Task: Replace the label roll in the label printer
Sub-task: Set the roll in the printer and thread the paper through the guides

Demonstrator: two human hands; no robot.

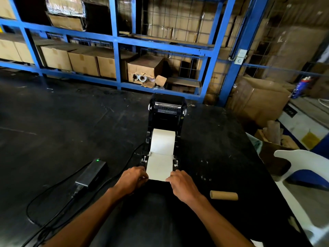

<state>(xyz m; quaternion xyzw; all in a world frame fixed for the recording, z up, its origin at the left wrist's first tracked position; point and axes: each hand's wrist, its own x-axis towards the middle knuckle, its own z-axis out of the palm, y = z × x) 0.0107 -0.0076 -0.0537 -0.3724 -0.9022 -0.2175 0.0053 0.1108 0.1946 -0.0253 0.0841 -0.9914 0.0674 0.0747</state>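
Two hands are working at the near end of a label printer [166,122] that is sitting with its lid standing open on a black table [71,122]. The left hand [132,179] is pinching the near left corner of the label strip [159,168] with curled fingers, and the right hand [182,183] is pinching the near right corner in the same way, so that the strip is lying flat over the front of the printer between two small white guides. The label roll [163,140] is sitting inside the open body of the printer, just behind the strip, its paper running forward and down toward the hands. The raised lid is tilting back and away, showing a metal bar and a printed notice on its underside. An empty cardboard tube [224,195] is lying on its side on the table to the right of the right wrist, apart from the printer. A black power brick [91,173] with a green light glowing on top is resting on the table to the left of the left hand, its cable [42,227] looping toward the near edge. Blue shelving [115,40] holding cardboard boxes [83,63] is standing behind the table. A white plastic chair [306,168] is showing at the right edge, near an open carton of brown paper.
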